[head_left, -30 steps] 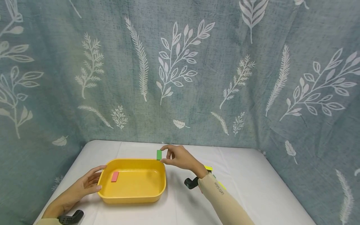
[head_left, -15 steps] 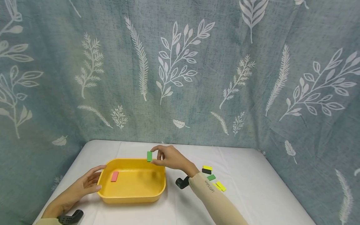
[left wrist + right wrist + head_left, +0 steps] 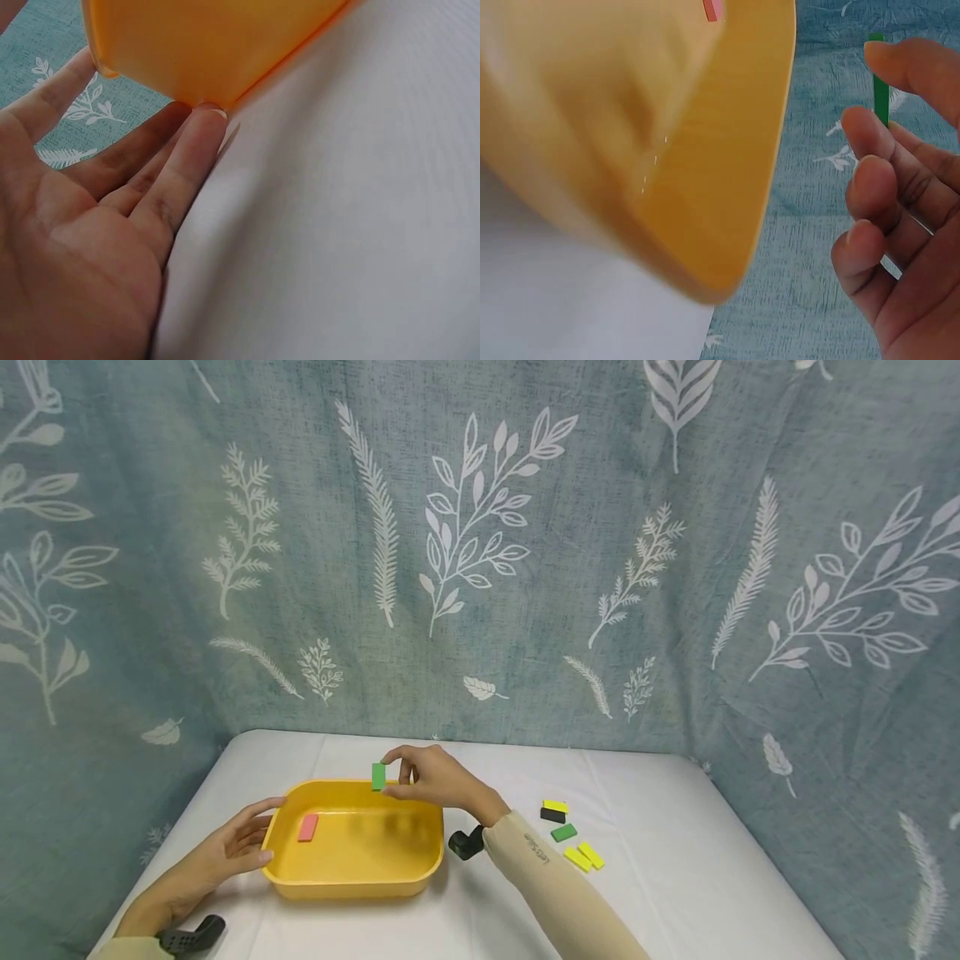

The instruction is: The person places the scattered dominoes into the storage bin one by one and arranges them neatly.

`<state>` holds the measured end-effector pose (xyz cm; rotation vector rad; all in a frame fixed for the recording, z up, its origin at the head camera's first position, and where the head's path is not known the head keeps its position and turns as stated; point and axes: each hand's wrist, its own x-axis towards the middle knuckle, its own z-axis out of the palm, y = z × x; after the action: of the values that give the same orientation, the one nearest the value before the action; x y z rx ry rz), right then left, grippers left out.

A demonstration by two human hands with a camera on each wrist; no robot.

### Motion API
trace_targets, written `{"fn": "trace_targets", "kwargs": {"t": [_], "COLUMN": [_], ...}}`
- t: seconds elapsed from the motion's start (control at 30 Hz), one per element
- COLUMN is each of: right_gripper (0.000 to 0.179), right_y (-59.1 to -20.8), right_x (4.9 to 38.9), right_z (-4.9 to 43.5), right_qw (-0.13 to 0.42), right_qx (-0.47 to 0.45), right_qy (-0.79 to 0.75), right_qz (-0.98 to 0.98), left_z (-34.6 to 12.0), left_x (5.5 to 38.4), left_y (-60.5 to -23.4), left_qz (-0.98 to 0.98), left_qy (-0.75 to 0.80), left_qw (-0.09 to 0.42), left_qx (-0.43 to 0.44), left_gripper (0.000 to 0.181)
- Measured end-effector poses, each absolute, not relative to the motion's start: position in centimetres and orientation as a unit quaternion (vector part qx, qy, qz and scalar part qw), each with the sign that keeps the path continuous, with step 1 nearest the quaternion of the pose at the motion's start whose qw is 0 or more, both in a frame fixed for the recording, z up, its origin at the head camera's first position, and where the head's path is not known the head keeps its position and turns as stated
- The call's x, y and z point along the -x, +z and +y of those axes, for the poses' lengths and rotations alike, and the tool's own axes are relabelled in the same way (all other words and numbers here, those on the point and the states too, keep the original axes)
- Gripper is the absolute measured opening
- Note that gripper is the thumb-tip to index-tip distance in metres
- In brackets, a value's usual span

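Note:
A yellow plastic tray [image 3: 352, 891] stands on the white cloth, with one flat pink block [image 3: 308, 827] inside near its left wall. My left hand [image 3: 225, 850] rests against the tray's left end; in the left wrist view its loosely extended fingertips touch the tray's outer wall [image 3: 187, 60]. Between thumb and finger, my right hand [image 3: 441, 779] pinches a small green block [image 3: 378, 777] upright over the tray's back rim. The right wrist view shows that green block [image 3: 881, 90] edge-on, apart from the tray, while the other fingers curl below it.
To the tray's right lie a black block [image 3: 552, 816] with a yellow block [image 3: 556, 806] against it, another green block [image 3: 564, 832] and two more yellow blocks [image 3: 577, 858]. A patterned blue-green curtain [image 3: 480, 568] hangs behind the table [image 3: 675, 877].
My right hand has carried the green block leftward along the tray's back rim. The blocks on the right have come out from behind my sleeve. My left hand stays put.

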<state>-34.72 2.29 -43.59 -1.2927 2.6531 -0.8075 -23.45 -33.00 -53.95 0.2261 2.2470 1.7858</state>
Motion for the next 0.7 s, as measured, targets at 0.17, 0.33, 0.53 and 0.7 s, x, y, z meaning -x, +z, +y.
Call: {"fn": "trace_targets", "kwargs": {"t": [0.17,0.33,0.53,0.7], "right_gripper": [0.045,0.045,0.046,0.046], "right_y": [-43.7,-43.8,-44.0,-44.2], "right_x": [34.7,34.7,34.5,34.6], "right_z": [1.1,0.1,-1.1,-1.9], "right_qw": [0.047,0.048,0.057,0.055], "right_qx": [0.427,0.430,0.434,0.443], "right_qy": [-0.263,-0.262,-0.262,-0.260], "right_qz": [0.864,0.863,0.860,0.856], "left_z": [-33.0,-33.0,-33.0,-32.9], "left_x": [23.5,23.5,23.6,23.5], "left_y": [-54.0,-54.0,-54.0,-53.9], "left_qz": [0.772,0.773,0.775,0.772], "left_qy": [0.617,0.616,0.614,0.617], "left_qw": [0.132,0.130,0.132,0.134], "left_qx": [-0.076,-0.076,-0.071,-0.073], "left_gripper": [0.078,0.078,0.079,0.079]}}
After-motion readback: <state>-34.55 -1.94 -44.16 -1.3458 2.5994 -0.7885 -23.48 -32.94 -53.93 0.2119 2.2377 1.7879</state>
